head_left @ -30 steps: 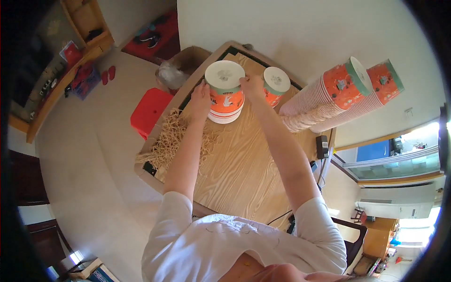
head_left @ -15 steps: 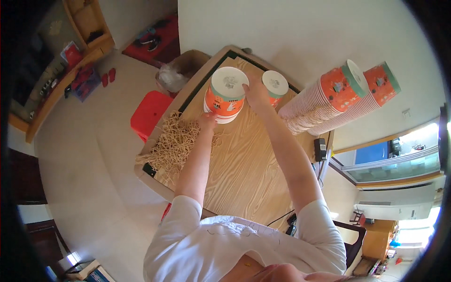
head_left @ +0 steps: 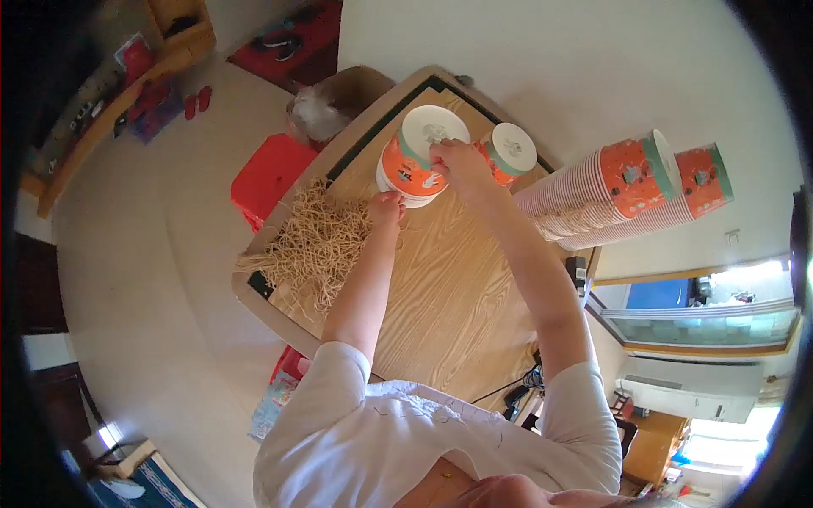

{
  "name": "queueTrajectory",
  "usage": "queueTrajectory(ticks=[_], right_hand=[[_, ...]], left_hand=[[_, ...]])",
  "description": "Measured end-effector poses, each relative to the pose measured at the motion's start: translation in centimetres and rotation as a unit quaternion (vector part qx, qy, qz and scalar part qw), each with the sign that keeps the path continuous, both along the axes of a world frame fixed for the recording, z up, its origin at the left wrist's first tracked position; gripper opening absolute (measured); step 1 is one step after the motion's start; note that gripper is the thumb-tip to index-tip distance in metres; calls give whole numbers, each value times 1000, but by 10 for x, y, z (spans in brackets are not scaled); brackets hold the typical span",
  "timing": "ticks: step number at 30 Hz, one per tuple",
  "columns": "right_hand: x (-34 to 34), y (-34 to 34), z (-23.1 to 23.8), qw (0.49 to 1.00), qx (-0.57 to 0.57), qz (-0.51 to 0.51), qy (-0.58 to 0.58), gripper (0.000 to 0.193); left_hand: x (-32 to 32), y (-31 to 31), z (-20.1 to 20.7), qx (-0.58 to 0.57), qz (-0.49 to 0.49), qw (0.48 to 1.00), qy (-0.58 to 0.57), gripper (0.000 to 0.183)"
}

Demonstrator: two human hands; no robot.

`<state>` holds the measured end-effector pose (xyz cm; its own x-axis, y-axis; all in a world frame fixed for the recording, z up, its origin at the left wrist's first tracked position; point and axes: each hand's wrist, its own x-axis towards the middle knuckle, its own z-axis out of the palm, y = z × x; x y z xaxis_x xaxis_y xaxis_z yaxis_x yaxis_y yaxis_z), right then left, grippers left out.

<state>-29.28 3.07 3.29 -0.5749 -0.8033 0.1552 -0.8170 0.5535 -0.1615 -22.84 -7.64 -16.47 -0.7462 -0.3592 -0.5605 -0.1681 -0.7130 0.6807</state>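
My right hand [head_left: 462, 164] curls on the short stack [head_left: 408, 172], my left hand [head_left: 387, 209] bunches low against it, grips unclear; tall stacks [head_left: 633, 179] look done, string [head_left: 318, 237] remains.

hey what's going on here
A person is working at a short stack of round orange-and-green paper tubs, turned base up. The left hand is at the white rims near its bottom; the right hand is at its top edge. Another such tub stands to the right, two tall stacks beyond it. A tan stringy tangle lies at the table's left.
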Motion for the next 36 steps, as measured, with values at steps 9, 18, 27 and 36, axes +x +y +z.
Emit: queueTrajectory(ticks=[9, 18, 27, 36], right_hand=[[3, 4, 22, 1000, -3, -31, 1, 16], [19, 19, 117, 990, -139, -16, 17, 15], [149, 202, 96, 753, -519, -153, -374, 8], [289, 248, -129, 358, -578, -191, -708, 12]], left_hand=[[-34, 25, -14, -120, 42, 990, -59, 6], [-37, 9, -48, -264, 44, 959, -91, 11], [100, 16, 146, -35, -183, 966, 182, 56], [196, 50, 100, -428, -390, 804, 139, 40]])
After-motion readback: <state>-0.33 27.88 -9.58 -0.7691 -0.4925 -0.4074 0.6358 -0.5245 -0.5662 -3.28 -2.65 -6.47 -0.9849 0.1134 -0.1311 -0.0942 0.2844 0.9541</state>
